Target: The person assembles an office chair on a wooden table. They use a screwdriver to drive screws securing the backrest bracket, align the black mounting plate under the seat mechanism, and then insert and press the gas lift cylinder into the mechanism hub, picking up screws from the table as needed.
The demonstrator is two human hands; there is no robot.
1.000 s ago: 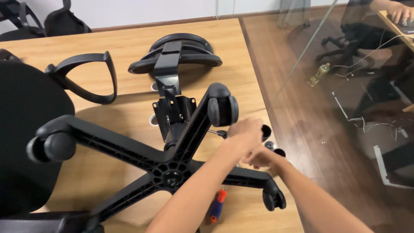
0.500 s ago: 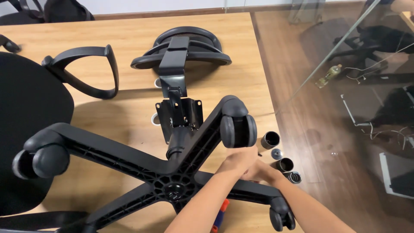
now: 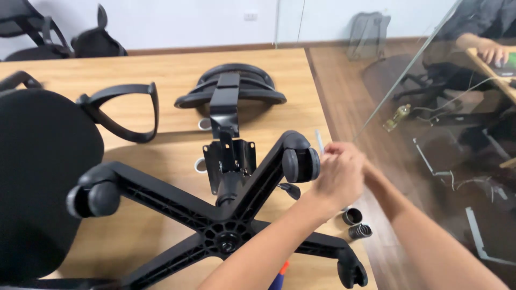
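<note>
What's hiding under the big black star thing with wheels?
Under the star-shaped chair base lies the wooden table. An orange-and-blue tool pokes out by the left hand's arm, mostly covered. Anything else beneath is hidden.

My left hand [image 3: 339,180] and right hand [image 3: 352,156] are both bare: no gloves, no rings, no tape or bandage visible on the parts that show. My left forearm [image 3: 258,252] is uncovered from wrist to the lower frame edge; no sleeve, cuff, watch or strap appears on it. My right forearm [image 3: 430,236] is likewise uncovered along its whole visible length, with no sleeve hem in view. Any garment on the upper arms lies outside the frame. The fingers are blurred, so nail detail and small marks cannot be read. No jewellery, wristband or cable is seen on either wrist. Nothing else of my body shows in the head view.
</note>
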